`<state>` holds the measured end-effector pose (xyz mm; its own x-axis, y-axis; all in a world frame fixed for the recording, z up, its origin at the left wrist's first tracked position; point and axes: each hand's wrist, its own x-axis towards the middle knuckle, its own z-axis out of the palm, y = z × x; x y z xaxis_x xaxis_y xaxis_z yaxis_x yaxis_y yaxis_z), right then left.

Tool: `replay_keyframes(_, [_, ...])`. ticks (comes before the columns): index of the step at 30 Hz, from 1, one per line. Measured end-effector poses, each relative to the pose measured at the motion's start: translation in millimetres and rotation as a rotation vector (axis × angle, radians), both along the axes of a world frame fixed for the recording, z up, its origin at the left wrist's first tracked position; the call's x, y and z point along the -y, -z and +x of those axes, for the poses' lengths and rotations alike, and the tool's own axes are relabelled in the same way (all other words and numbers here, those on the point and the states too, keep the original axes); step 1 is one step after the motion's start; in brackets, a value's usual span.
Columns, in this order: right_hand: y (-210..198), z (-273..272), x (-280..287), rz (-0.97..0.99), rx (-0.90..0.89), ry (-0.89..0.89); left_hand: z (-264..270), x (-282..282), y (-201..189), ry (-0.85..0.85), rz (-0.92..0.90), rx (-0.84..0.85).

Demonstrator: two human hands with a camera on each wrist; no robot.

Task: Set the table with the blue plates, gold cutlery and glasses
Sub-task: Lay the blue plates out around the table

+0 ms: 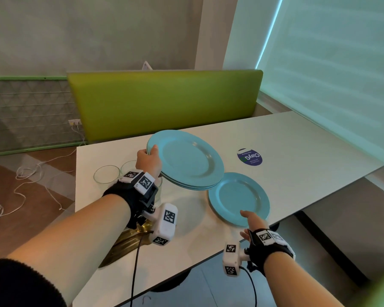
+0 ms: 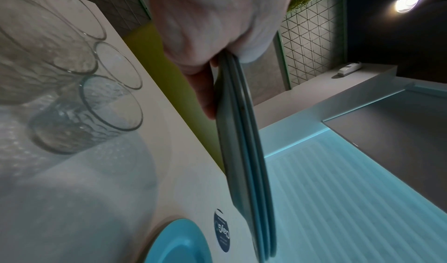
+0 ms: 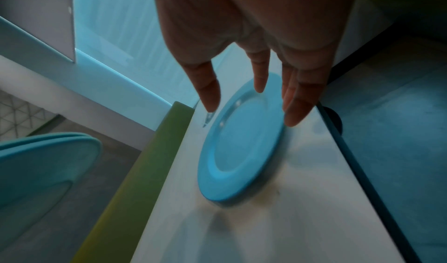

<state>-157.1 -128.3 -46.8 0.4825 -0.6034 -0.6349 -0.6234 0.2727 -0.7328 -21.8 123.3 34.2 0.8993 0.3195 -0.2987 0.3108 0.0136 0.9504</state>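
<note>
Three clear glasses [image 1: 106,173] stand at the left end of the white bench [image 1: 297,138], with a fourth partly hidden behind the left wrist, and the gold cutlery [image 1: 124,242] lies in a heap on the near-left part of the bench, largely covered by the left forearm. Just right of the glasses, the left hand [image 1: 148,160] grips a stack of three blue plates [image 1: 186,159] by its left rim, thumb on top and fingers curled beneath, holding the stack clear of the bench surface; the left wrist view shows the three rims edge-on in that grip. Right of the stack and nearer the front edge, a single blue plate [image 1: 238,198] lies flat on the bench, its far rim tucked under the overhang of the held stack. A round dark-blue sticker [image 1: 249,157] marks the bench beyond that plate. Farthest right, the right hand [image 1: 252,223] is spread with straight fingers [image 3: 210,89] over the single plate's near rim; whether the fingertips touch it cannot be told. A green padded seat back [image 1: 164,100] runs behind the bench.
</note>
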Motion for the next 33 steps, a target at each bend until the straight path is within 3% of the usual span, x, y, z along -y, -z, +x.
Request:
replay_keyframes(3, [-35.9,11.2,14.5,-0.044,0.039,-0.016,3.6,12.6,-14.2,0.036,-0.051,0.019])
replay_keyframes(8, [-106.0,37.5,37.3,-0.033,0.255,-0.05,19.2,51.2,-33.5,0.123,-0.105,0.051])
replay_keyframes(11, [-126.1,53.7,49.1,-0.029,0.325,-0.123,31.4,86.8,-31.9,0.206,-0.174,0.055])
replay_keyframes(20, [-91.7,114.6,137.9,-0.227,0.333,-0.06,58.9,190.6,-18.3,0.365,-0.204,0.013])
replay_keyframes(28, [-81.2,153.4,221.7,-0.08,0.279,-0.125,101.9,269.3,3.5,0.309,-0.134,-0.029])
replay_keyframes(33, [-61.9,166.8,272.2,-0.149,0.195,-0.14,118.6,297.7,10.2,0.314,0.028,-0.021])
